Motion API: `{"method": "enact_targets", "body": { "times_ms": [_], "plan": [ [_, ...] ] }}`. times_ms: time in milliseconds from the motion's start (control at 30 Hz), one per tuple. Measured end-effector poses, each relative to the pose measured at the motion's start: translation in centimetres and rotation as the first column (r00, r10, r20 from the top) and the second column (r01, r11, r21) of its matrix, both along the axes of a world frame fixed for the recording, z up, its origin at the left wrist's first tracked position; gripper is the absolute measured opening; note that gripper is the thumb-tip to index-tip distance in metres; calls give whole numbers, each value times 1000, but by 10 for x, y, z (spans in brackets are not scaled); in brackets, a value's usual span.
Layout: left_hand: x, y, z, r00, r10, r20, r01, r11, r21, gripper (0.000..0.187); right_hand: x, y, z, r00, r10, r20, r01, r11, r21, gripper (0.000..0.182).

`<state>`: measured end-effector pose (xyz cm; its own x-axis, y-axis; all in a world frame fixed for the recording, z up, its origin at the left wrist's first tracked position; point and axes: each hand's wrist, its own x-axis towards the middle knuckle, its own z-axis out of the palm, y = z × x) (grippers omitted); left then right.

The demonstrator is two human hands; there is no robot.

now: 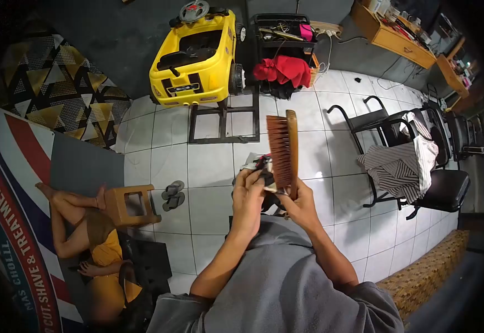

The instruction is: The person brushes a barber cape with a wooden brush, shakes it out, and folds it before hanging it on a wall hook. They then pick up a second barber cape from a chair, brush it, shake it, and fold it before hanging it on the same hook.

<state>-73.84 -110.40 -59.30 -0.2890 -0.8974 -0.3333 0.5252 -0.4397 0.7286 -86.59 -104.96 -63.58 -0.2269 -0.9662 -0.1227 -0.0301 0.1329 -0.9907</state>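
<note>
R hand (303,202) grip pinching brush (284,150), L hand (247,194) gripping dark item (265,169), stool (131,204) & sandals (173,194) nearby

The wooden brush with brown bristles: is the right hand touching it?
Touching. The head view shows the right hand wrapped around the lower end of the wooden brush, holding it upright, with no gap between them.

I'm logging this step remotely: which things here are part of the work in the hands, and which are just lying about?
In hand:
- wooden brush, upright in the right hand
- small dark item, gripped by the left hand; too small to identify

Lying about:
- yellow toy car
- wooden stool
- sandals
- striped cloth over a chair
- red cloth on the trolley
</note>
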Motion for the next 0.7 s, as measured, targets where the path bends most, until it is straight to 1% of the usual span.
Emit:
{"method": "enact_targets", "body": {
  "times_ms": [33, 67, 100, 167, 200, 233, 267, 300, 333, 367, 400, 433, 467, 500, 533, 567, 600, 633, 667, 700],
  "plan": [
    [11, -2, 0, 992, -110, -64, 110, 994, 4, 39, -2, 0, 0, 999, -29, 24, 26, 993, 112, 31],
    [17, -3, -2, 984, -164, -68, 163, 986, -29, 45, 3, -2, 0, 997, -78, -26, 76, 995, -69, 13],
    [21, -2, -5, 983, -170, -72, 169, 985, -24, 45, 6, -1, 5, 996, -84, -29, 82, 995, -64, 13],
    [24, -2, -11, 963, -222, 156, 253, 941, -224, 48, 6, 1, 17, 967, -152, 206, 143, 988, 59, 17],
    [26, -3, -10, 915, -197, 352, 305, 910, -282, 46, 4, 2, 8, 954, -143, 263, 118, 987, 108, 17],
    [26, -5, -10, 916, -203, 346, 308, 909, -282, 46, 4, 2, 1, 955, -149, 257, 124, 986, 108, 17],
    [28, -6, -11, 783, -128, 609, 428, 821, -378, 43, 4, 4, -6, 955, -125, 269, 114, 992, 57, 17],
    [30, -7, -11, 593, 4, 805, 562, 714, -418, 41, 6, 4, -9, 955, -101, 279, 103, 995, 6, 17],
    [29, -6, -21, 592, 59, 804, 545, 706, -453, 31, 10, 4, -4, 955, -107, 277, 108, 994, 11, 17],
    [30, -8, -28, 595, 50, 802, 550, 703, -451, 31, 16, 4, 5, 917, -162, 364, 149, 987, 64, 17],
    [31, -12, -32, 603, 89, 793, 586, 626, -515, 30, 19, 3, 10, 868, -220, 445, 187, 975, 116, 17],
    [33, -16, -31, 612, 127, 780, 617, 541, -572, 28, 17, 4, 11, 867, -229, 443, 197, 973, 119, 17],
    [35, -19, -23, 648, -59, 759, 623, 614, -484, 23, 13, 7, 11, 877, -237, 419, 171, 967, 188, 17],
    [39, -23, -22, 647, -67, 760, 628, 612, -481, 23, 10, 9, 10, 887, -242, 395, 146, 955, 258, 17],
    [44, -26, -22, 658, -136, 741, 670, 555, -493, 22, 9, 7, -9, 926, -227, 302, 224, 973, 44, 17],
    [50, -30, -22, 661, -206, 722, 707, 494, -507, 21, 6, 6, -16, 939, -224, 262, 235, 972, -7, 19],
    [58, -35, -30, 589, -432, 683, 777, 534, -332, 19, 1, 12, -14, 926, -204, 319, 188, 979, 79, 20],
    [59, -37, -37, 581, -444, 682, 785, 527, -326, 19, -1, 15, -2, 906, -191, 377, 138, 977, 164, 21],
    [58, -37, -43, 688, -511, 515, 672, 717, -184, 19, 2, 16, 5, 903, -205, 378, 150, 974, 171, 21],
    [59, -39, -46, 790, -511, 338, 540, 841, 10, 20, 4, 15, 10, 884, -178, 432, 106, 977, 186, 21]
  ]
}}
